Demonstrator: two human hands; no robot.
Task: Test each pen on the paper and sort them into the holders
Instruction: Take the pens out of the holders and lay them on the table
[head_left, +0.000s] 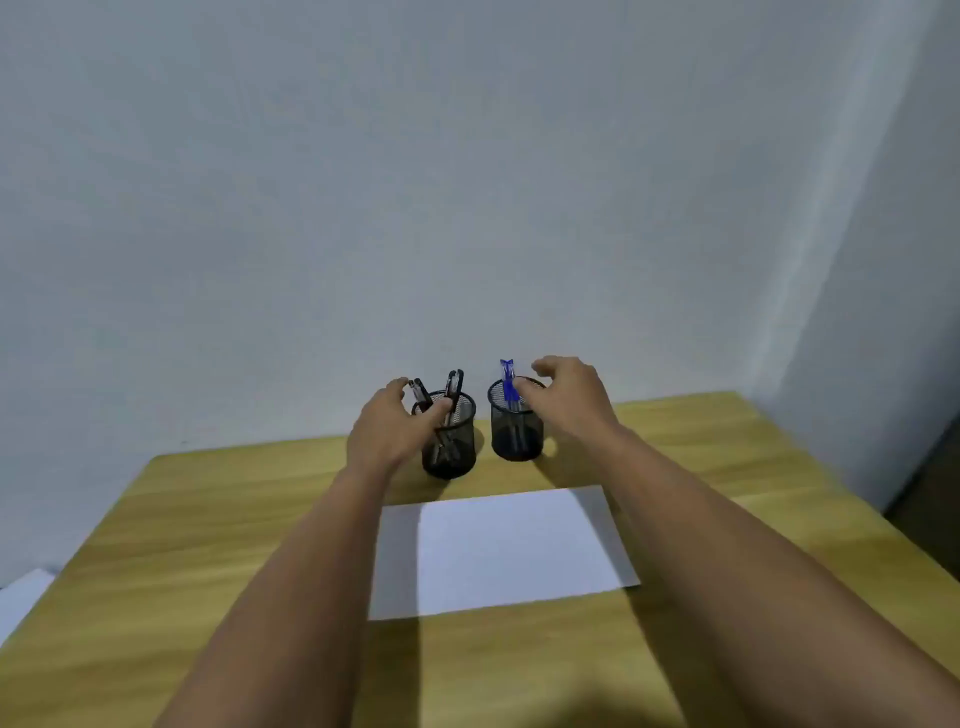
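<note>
Black pens (451, 391): standing upright and leaning in the left mesh holder (457, 447), caps sticking up above its rim.
Blue pens (507, 379): standing in the right mesh holder (517, 431), blue tops rising above the rim.
Holders: sitting side by side, near but apart, at the far edge of the table (156, 545), close to the wall.
Paper (504, 551): lying flat on the table in front of the holders, nearer the person, between the two forearms; no marks are showing on it.
Left hand (389, 431): reaching to the left holder, fingers curling around its near left side and rim, thumb lying by the black pens; whether it is pinching a pen cannot be told.
Right hand (569, 395): hovering at the right side of the right holder, fingers spreading apart and loosely bent, thumb tip close to the blue pens; contact is not clear.
Wall (467, 182): pale and plain, rising behind the table.
White sheet edge (21, 597): showing at the far left, beside the table.
</note>
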